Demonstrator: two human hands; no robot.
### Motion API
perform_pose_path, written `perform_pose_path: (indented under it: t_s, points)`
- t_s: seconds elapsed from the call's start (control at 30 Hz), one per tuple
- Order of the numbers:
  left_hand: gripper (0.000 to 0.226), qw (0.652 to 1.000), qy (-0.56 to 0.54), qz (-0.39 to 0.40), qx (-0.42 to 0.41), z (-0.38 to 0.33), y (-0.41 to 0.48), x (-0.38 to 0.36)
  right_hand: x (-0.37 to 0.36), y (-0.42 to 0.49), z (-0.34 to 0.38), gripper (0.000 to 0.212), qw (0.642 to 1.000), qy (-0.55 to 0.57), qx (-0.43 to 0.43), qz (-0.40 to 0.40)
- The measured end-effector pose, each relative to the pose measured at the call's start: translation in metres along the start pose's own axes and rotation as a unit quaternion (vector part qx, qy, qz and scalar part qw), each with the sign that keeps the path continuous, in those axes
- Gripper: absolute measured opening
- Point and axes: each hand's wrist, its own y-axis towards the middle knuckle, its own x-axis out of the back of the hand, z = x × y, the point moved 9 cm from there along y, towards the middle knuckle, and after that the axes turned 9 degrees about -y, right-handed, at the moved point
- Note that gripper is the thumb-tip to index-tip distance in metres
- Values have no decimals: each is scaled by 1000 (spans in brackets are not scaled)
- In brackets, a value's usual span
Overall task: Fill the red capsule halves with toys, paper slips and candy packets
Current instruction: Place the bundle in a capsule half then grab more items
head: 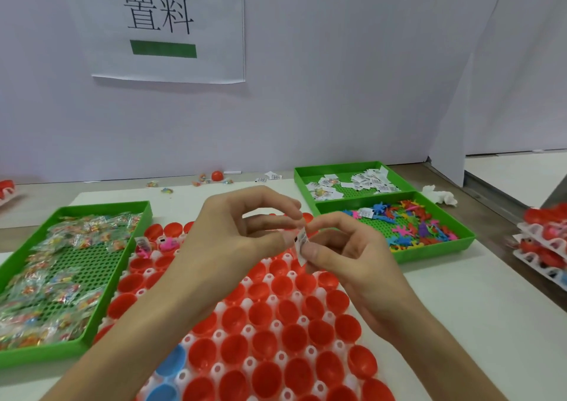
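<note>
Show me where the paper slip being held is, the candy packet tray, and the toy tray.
paper slip [302, 242]: head view, on the middle of its printed white face.
candy packet tray [40, 357]: head view, on its near green wall.
toy tray [435, 249]: head view, on its near green wall.

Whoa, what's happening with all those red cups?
A person is filling red capsule halves set in a white holder. The left hand and right hand both pinch one paper slip above them. Most halves look empty; one at the far left holds a pink toy. Candy packets wait in the green tray on the left, slips and toys in trays on the right.
</note>
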Motion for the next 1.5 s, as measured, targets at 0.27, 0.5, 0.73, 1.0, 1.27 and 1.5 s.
perform_pose_path:
  t_s: [0.27, 0.5, 0.73, 1.0, 1.27, 1.5]
  points:
    - [33, 999, 4, 27, 23, 10, 2, -2, 0, 1, -5, 7, 999, -25, -23, -7]
    - [31, 996, -12, 36, 81, 26, 4, 4, -1, 1, -2, 17, 1000, 1, -2, 10]
    - [27, 982, 118, 86, 117, 32, 2, 2, -3, 0, 1, 24, 999, -37, 14, 13]
    - [9, 975, 116, 127, 141, 39, 2, -2, -4, -1, -2, 21, 999, -40, -1, 29]
    - [7, 987, 109, 83, 79, 30, 10, 7, -2, 1, -7, 7, 999, 2, -31, 33]
    - [21, 998, 43, 29, 35, 23, 14, 36, 43, 19, -19, 11, 992, -71, -89, -46]
